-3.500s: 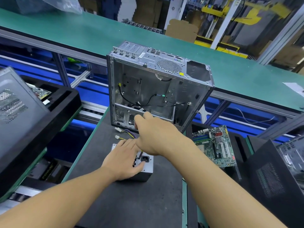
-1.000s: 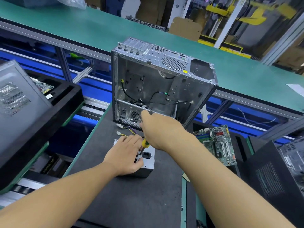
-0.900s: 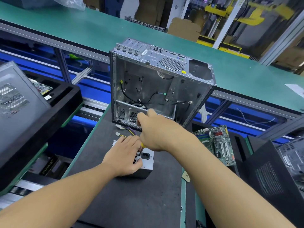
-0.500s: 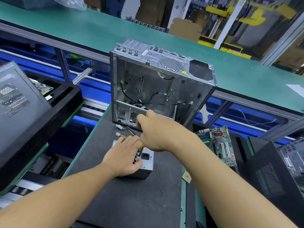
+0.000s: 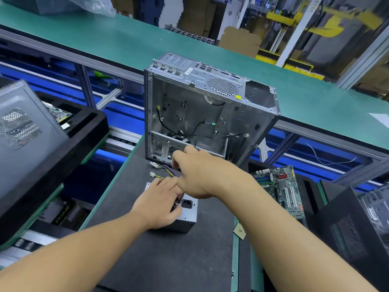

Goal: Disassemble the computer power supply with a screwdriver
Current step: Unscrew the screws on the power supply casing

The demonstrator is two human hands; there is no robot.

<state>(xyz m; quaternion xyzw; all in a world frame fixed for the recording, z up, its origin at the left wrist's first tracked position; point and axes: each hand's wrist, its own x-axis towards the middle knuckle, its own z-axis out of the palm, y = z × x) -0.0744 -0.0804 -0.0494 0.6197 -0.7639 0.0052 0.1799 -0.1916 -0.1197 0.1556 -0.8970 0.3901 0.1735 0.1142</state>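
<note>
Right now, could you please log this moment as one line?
left hand: pressing on power supply | right hand: gripping screwdriver, mostly hidden | case: upright behind

Left grip flat; right grip seemingly curled.

Left hand rested flat on the power supply; right hand gripped a mostly hidden screwdriver above it, before the open case.

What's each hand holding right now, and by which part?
Left hand presses flat on the power supply, on its top. Right hand grips the screwdriver by its handle, mostly hidden in the fist.
</note>
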